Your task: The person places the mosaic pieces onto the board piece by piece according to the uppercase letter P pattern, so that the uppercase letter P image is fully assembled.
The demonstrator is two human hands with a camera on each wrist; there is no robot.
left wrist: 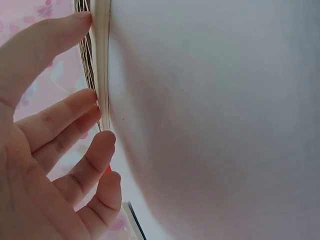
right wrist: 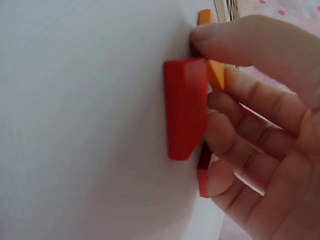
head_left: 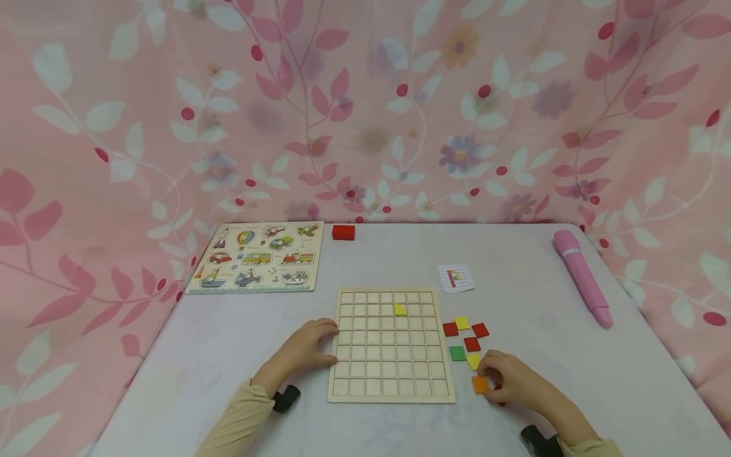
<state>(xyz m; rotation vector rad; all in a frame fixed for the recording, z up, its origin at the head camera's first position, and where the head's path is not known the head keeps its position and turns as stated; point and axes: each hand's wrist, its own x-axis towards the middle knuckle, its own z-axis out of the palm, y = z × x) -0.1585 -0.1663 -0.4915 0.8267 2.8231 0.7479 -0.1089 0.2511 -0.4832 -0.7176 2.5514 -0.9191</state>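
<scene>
A wooden grid board (head_left: 374, 402) lies flat on the table, a yellow tile (head_left: 400, 310) with a cut corner in one upper cell. Along the board's left edge rest the fingertips and thumb of my left hand (head_left: 308, 346), with the fingers spread. My right hand (head_left: 511, 379) is low over the table right of the board. Its thumb and index finger pinch an orange square tile (head_left: 480, 384). Beneath that hand a red tile (right wrist: 184, 110) shows close up in the right wrist view, with another red piece (right wrist: 203, 181) by the little finger.
Red, yellow and green tiles (head_left: 458, 353) lie beside the board's right edge. Behind them is a small pattern card (head_left: 464, 285). A vehicle puzzle board (head_left: 268, 244) and a red block (head_left: 343, 233) stand at the back left; a pink marker-shaped object (head_left: 585, 279) lies far right.
</scene>
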